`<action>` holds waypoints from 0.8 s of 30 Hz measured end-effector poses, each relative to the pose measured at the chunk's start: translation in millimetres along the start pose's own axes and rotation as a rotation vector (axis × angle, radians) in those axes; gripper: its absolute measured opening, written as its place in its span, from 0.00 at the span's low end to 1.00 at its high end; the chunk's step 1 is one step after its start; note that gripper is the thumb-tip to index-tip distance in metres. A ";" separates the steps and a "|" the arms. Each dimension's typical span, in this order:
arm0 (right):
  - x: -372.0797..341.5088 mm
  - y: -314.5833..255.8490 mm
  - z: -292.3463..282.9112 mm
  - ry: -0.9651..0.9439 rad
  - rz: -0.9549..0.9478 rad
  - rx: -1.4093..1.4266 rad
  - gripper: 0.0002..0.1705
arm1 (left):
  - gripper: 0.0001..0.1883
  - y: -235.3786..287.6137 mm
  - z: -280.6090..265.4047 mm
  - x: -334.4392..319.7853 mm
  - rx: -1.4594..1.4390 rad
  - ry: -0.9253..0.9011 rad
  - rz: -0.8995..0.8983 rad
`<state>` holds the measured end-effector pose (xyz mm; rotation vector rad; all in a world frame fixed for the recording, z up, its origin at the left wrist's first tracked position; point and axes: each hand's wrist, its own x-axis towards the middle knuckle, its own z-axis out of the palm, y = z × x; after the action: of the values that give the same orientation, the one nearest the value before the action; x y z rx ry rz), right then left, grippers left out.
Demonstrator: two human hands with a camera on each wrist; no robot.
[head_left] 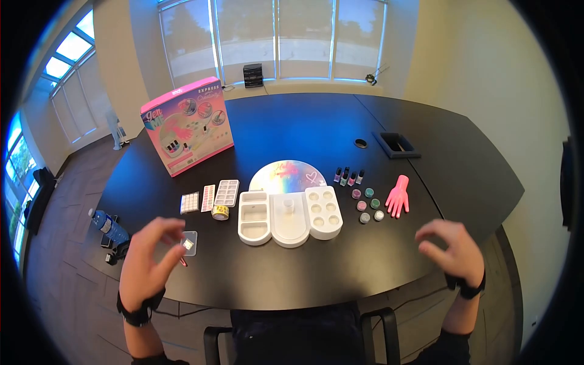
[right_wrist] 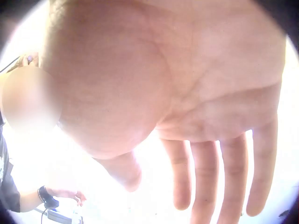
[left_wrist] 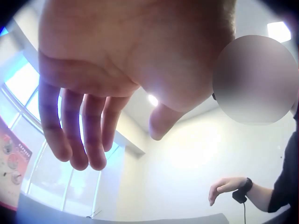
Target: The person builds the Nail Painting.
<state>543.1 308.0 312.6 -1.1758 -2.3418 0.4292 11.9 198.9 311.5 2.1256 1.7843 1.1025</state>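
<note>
My left hand is raised over the table's left front, fingers loosely bent and nothing held. Beneath and beside it lies a small clear case. My right hand hovers at the right, also holding nothing, its fingers relaxed. Nearest to it is a pink model hand, lying with fingers toward me. Between my hands sits a white compartment tray with a shiny iridescent panel behind it. Both wrist views show a bare palm, the left hand and the right hand.
Small nail polish bottles and glitter pots stand right of the tray. To its left are a yellow tape roll, a white mold-like tray and a sticker sheet. A pink box stands behind; a water bottle is far left.
</note>
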 end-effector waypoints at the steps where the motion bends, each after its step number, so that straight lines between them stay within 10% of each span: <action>1: 11.9 -2.4 -9.0 0.031 -0.041 0.003 0.16 | 0.20 0.2 0.6 11.4 -0.027 0.018 -0.003; 13: 204.6 14.2 32.0 0.396 -0.075 0.378 0.18 | 0.20 -68.7 66.4 151.3 -0.379 -0.010 -0.077; 24: 297.7 87.3 184.2 0.250 0.166 0.515 0.29 | 0.26 -176.1 184.4 209.2 -0.468 0.012 -0.283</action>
<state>346.8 588.9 199.8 -1.0945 -1.7794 0.8316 -9.5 497.2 172.6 1.5491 1.5719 1.2975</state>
